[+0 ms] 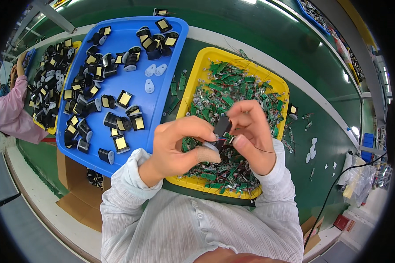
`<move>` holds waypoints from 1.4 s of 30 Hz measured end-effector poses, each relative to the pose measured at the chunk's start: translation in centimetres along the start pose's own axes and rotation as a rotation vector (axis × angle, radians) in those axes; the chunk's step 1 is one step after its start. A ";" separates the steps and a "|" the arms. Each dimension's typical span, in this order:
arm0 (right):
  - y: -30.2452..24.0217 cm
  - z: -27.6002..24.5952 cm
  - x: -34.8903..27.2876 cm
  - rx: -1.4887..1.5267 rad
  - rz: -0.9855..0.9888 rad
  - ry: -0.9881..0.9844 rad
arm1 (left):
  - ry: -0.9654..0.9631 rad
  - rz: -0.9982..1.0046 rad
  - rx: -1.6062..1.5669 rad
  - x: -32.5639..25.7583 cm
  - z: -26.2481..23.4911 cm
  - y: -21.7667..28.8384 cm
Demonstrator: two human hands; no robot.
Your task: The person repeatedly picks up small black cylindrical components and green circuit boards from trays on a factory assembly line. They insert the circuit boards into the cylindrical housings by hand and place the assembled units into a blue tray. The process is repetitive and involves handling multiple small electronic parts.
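Over the yellow tray (200, 61) I hold a small black plastic housing (223, 126) with a light grey end piece. My left hand (177, 142) is closed on the housing between thumb and fingers; its thumb has a beige covering. My right hand (255, 136) pinches a small green circuit board (229, 138) with thin wires, right at the housing's opening. How far the board sits inside is hidden by my fingers. Below, the tray is heaped with green circuit boards (219, 87) and their wires.
To the left, a large blue tray (138, 44) carries many black housings with yellowish pads and a few loose grey caps (149, 86). Another yellow tray (52, 130) lies beyond it, near a person in a pink sleeve (15, 103). A cardboard box (81, 197) stands below.
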State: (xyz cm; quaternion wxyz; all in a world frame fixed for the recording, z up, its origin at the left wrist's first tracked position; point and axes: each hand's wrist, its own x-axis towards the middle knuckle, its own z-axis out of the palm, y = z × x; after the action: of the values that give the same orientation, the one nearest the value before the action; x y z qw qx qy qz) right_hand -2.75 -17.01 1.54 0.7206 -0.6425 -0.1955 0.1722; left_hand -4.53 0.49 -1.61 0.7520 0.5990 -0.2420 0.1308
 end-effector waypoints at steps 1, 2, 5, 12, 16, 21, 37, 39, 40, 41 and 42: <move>0.0 0.0 0.1 0.009 0.037 -0.036 | -0.014 0.001 -0.018 -0.1 0.0 -0.1; 0.0 0.1 0.1 0.019 0.074 -0.073 | -0.028 0.003 -0.036 -0.1 0.0 -0.2; -0.3 0.4 0.0 0.067 0.136 -0.091 | -0.035 -0.003 -0.082 -0.4 0.0 -0.4; -1.1 1.4 -0.4 0.182 0.193 -0.001 | -0.046 0.038 -0.055 -0.3 0.0 -0.4; -1.1 1.1 -1.2 0.173 0.253 -0.026 | -0.070 0.091 0.042 -0.3 0.0 0.3; -1.3 1.5 -1.7 0.094 0.219 -0.003 | -0.030 0.072 -0.009 -0.6 0.5 0.6; -0.6 0.8 -0.7 -0.046 -0.003 0.043 | 0.057 -0.199 -0.035 0.1 1.3 0.7; -0.4 0.8 -0.6 -0.089 -0.035 0.073 | -0.008 -0.120 0.087 0.2 0.7 -0.1; -0.6 0.9 -0.5 -0.071 -0.026 0.089 | -0.039 -0.081 0.151 0.3 0.5 -0.3; -0.6 0.9 -0.4 -0.054 -0.017 0.105 | -0.030 -0.061 0.203 0.3 0.3 -0.3; -0.6 0.8 -0.4 -0.044 0.000 0.116 | -0.021 -0.041 0.254 0.4 0.2 -0.2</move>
State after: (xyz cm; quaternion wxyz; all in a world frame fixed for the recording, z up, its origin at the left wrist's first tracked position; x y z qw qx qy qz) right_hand -3.52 -16.61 2.20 0.7164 -0.6672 -0.1573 0.1302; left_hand -4.16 0.22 -1.51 0.6701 0.6955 -0.2189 0.1389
